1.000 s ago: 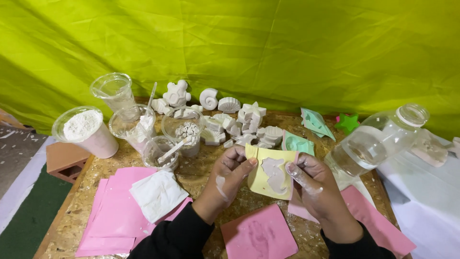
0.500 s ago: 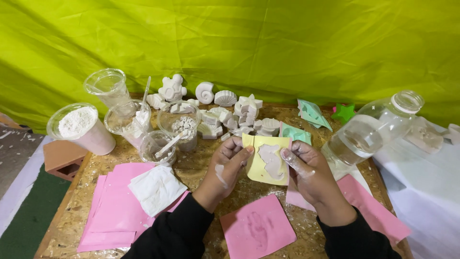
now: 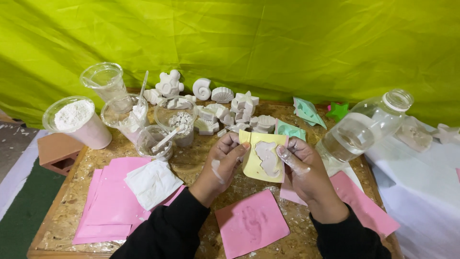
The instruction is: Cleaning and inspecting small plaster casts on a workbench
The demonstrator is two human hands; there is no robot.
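Item held: one yellow mould (image 3: 261, 160), soft and square, its cavity filled with a pale grey-white cast, raised above the chipboard table (image 3: 67, 201) between my two hands. My left hand (image 3: 221, 165) is closed on the mould's left edge, thumb across the front, fingers behind. My right hand (image 3: 301, 169) is closed on its right edge, fingertips (image 3: 282, 152) smeared with white plaster. Below the mould: a pink sheet (image 3: 251, 223) bearing a faint pressed outline, lying flat near the table's front. To the left: a stack of pink sheets (image 3: 112, 201) with a crumpled white cloth (image 3: 152, 182) on top. Further left: a tub of white powder (image 3: 76, 120), tilted, beside several clear plastic cups (image 3: 103, 79), one holding a stirring stick (image 3: 165, 139). Behind the mould: a cluster of white plaster casts (image 3: 225, 112), shells and stars among them. To the right: two teal moulds (image 3: 306, 112), a green star mould (image 3: 338, 111), and a clear plastic bottle (image 3: 359, 129) lying tilted, partly filled with water. Backdrop: a yellow-green cloth (image 3: 239, 43).
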